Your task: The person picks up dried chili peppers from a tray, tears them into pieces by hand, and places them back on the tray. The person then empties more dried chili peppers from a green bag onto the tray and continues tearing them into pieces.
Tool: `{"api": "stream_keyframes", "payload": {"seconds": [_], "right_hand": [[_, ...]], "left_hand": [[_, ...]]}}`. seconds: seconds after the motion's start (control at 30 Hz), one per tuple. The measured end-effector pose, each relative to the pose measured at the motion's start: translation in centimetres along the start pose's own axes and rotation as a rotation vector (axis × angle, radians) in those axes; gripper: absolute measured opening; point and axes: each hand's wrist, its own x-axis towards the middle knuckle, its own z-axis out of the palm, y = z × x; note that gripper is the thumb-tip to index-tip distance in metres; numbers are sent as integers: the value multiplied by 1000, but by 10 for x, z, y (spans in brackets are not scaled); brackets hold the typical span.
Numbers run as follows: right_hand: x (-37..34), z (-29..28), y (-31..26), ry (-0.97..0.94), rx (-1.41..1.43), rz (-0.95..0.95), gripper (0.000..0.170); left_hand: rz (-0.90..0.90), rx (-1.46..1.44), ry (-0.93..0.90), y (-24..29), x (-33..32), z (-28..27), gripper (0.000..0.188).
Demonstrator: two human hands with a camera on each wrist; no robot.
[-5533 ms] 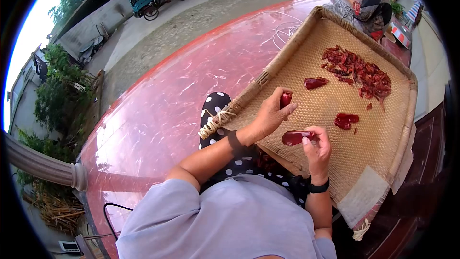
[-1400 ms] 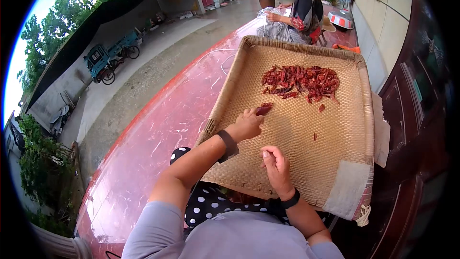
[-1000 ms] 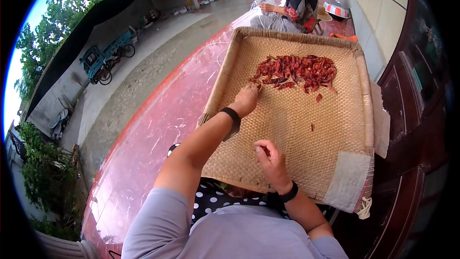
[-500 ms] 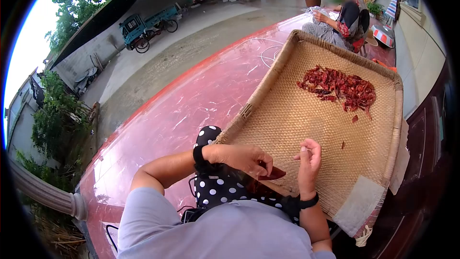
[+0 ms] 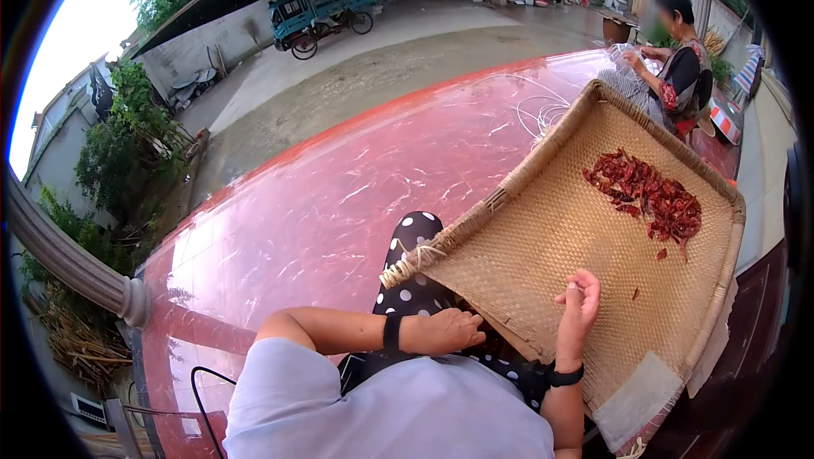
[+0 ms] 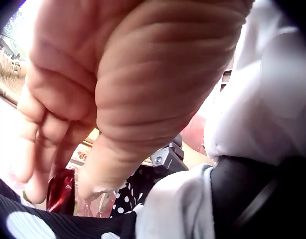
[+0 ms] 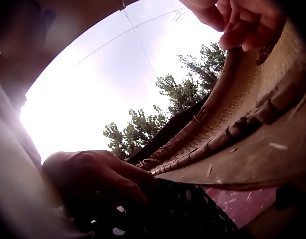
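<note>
The left hand [image 5: 445, 332] is low over the lap, beside the near edge of the woven tray [image 5: 526, 247]. In the left wrist view its fingers and thumb pinch a glossy red chili [image 6: 61, 191], hidden in the head view. The right hand [image 5: 581, 310] hovers over the tray's near part, fingers loosely curled; nothing shows in it. In the right wrist view, the right hand [image 7: 250, 25] is at the upper right and the left hand [image 7: 101, 174] at the lower left. A pile of dried red chilies [image 5: 649, 196] lies on the tray's far part.
A small chili piece [image 5: 662, 254] and a thin fragment [image 5: 636, 293] lie apart from the pile. A pale patch [image 5: 640, 391] covers the tray's near right corner. A seated person [image 5: 678, 77] is beyond the tray; white cord [image 5: 543, 115] lies beside it.
The left hand reached toward the pile, came back with a red chili, and is now lower at the lap. The larger chilies lying apart earlier are gone from their places. The right hand stays loosely curled.
</note>
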Motion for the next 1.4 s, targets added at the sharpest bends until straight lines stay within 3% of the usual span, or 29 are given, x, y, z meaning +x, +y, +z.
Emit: {"api": "stream_keyframes", "payload": {"seconds": [0.13, 0.23, 0.47, 0.57, 0.63, 0.73, 0.77, 0.87, 1.03, 1.13, 1.27, 1.4], "right_hand": [[-1, 1, -5, -16, -12, 14, 19], [0, 0, -5, -16, -17, 33, 18], [-1, 5, -12, 16, -44, 14, 17], [-5, 2, -19, -162, -470, -288, 17], [-10, 12, -31, -226, -521, -372, 17], [-14, 18, -32, -292, -567, -400, 19], [-14, 19, -31, -295, -573, -401, 19], [-13, 21, -31, -258, -586, -410, 20], [-12, 12, -47, -250, -522, -366, 23], [-6, 4, -44, -177, -546, -351, 24], [-3, 1, -37, -83, -296, -150, 24], [1, 0, -30, -68, -201, -88, 27]], "left_hand": [[75, -28, 12, 1, -1, 9, 14], [0, -81, -97, -1, 5, 19, 19], [-33, 20, -136, -26, 37, 90, 47], [-139, -39, -285, -18, 42, 73, 49], [-235, -175, -416, -6, 38, 38, 49], [-305, -284, -464, -11, 32, 28, 52], [-225, -157, -299, -29, 30, 68, 57], [-244, -125, -219, -21, 21, 36, 62], [-172, -466, -186, -30, 30, 7, 59], [-137, -335, -191, -48, 45, 45, 55], [-233, -306, -176, -74, 56, 76, 55], [-312, -309, -149, -96, 57, 87, 56]]}}
